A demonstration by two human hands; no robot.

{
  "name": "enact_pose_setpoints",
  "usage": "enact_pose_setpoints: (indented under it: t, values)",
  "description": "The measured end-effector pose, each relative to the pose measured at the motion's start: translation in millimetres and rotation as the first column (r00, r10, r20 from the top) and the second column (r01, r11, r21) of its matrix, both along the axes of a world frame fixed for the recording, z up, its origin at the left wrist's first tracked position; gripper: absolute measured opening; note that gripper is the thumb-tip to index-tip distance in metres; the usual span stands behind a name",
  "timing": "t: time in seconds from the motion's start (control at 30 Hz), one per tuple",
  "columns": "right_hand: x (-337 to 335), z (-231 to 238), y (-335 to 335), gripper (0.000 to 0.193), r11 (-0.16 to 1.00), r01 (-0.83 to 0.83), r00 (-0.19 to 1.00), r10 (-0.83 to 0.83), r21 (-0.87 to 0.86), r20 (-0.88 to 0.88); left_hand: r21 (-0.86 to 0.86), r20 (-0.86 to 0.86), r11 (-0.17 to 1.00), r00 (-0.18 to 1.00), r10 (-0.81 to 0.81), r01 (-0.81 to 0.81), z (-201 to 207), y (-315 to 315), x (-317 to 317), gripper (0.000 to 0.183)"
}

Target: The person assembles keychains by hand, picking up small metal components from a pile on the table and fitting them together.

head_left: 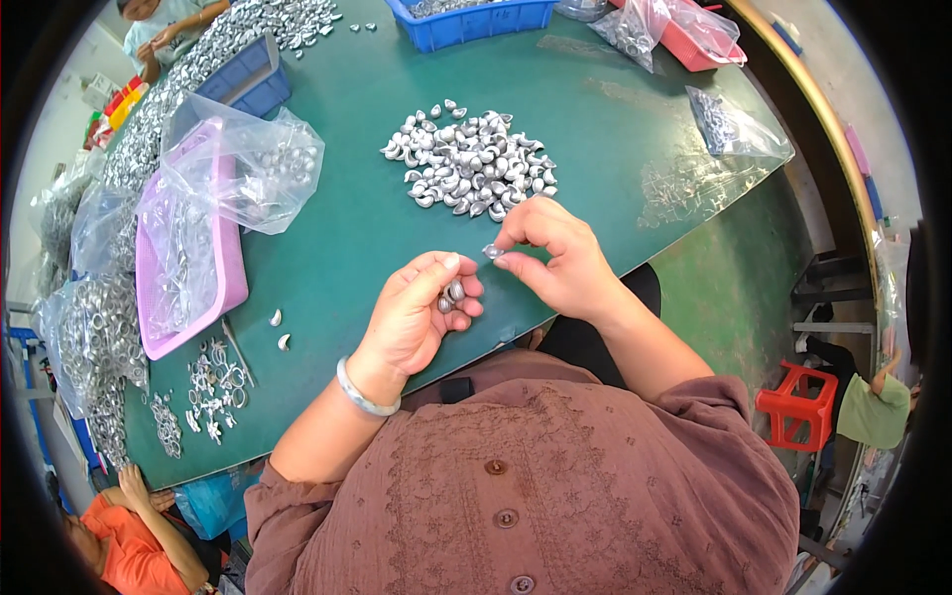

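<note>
My left hand [412, 302], with a pale bangle [365, 390] on its wrist, curls around a few small silvery metal pieces [451, 295], held between palm and fingers. Close by on the right, my right hand [555, 256] pinches one small shiny metal piece [493, 252] between thumb and fingertips; its exact kind is too small to tell. Just beyond both hands lies a heap of curved, crescent-like silvery metal pieces [476, 164] on the green table [367, 79]. Two loose curved pieces [284, 342] rest to the left of my left hand.
On the left stand a purple basket [233, 263] with clear plastic bags and small piles of metal rings [216, 387]. Blue bins [476, 28], a red bin [694, 40] and a bag of parts [734, 124] stand farther off. Other people sit at the table's left; a red stool [796, 405] stands right.
</note>
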State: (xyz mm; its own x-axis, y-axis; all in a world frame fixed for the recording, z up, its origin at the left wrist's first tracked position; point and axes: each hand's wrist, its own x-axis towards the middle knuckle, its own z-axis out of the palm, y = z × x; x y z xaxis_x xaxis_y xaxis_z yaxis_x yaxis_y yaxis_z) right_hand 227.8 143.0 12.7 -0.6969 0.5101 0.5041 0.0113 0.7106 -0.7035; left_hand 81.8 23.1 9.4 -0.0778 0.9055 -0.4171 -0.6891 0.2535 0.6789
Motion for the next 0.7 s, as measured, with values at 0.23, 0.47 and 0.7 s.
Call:
enact_pose_setpoints:
  t: [0.23, 0.47, 0.7]
  values:
    - [-0.6, 6.5, -13.6, 0.016, 0.987, -0.145, 0.987, 0.138, -0.076, -0.086, -0.032, -0.096, 0.998, 0.994, -0.050, 0.047, 2.5, 1.1, 4.3, 0.020]
    - [2.7, -1.1, -21.7, 0.011, 0.899, -0.154, 0.987, 0.122, -0.409, -0.103, 0.002, -0.111, 1.000, 0.994, -0.018, 0.019, 3.3, -1.2, 7.0, 0.012]
    - [5.8, -6.4, -25.7, 0.016, 0.817, -0.150, 0.988, 0.103, -0.556, -0.115, 0.148, -0.259, 0.989, 0.964, 0.063, -0.025, 4.6, -3.5, 12.2, 0.011]
